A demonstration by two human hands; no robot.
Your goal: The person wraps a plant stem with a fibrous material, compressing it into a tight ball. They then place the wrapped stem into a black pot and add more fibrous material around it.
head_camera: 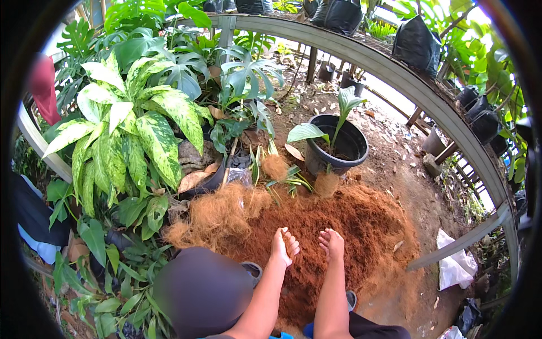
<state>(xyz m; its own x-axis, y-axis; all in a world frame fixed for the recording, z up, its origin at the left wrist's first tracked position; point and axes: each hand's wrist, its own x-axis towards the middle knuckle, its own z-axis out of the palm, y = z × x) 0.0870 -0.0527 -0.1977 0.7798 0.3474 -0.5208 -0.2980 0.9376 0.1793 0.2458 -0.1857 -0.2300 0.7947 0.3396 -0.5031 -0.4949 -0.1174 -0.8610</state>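
Note:
Both my hands are over a heap of reddish-brown coir peat [368,220] on the ground. My left hand [285,245] is closed on a clump of brown coir. To its right, my right hand [332,243] is empty-looking with its fingers loosely curled and apart. Coarse coconut fibre [220,212] lies in a tangle left of the heap. Beyond the heap stands a black plastic plant pot [360,148] with a young leafy plant [345,106] in it. Against its near side is a small fibre-wrapped clump [326,184], and another fibre ball [275,167] lies further left among thin leaves.
A large variegated dieffenbachia [123,123] and monstera leaves [186,72] crowd the left. A curved-looking metal rail [381,55] runs behind and right, with black plant bags [417,44] on the bench. A white sack [455,265] lies at right. A person's covered head [203,292] is close at lower left.

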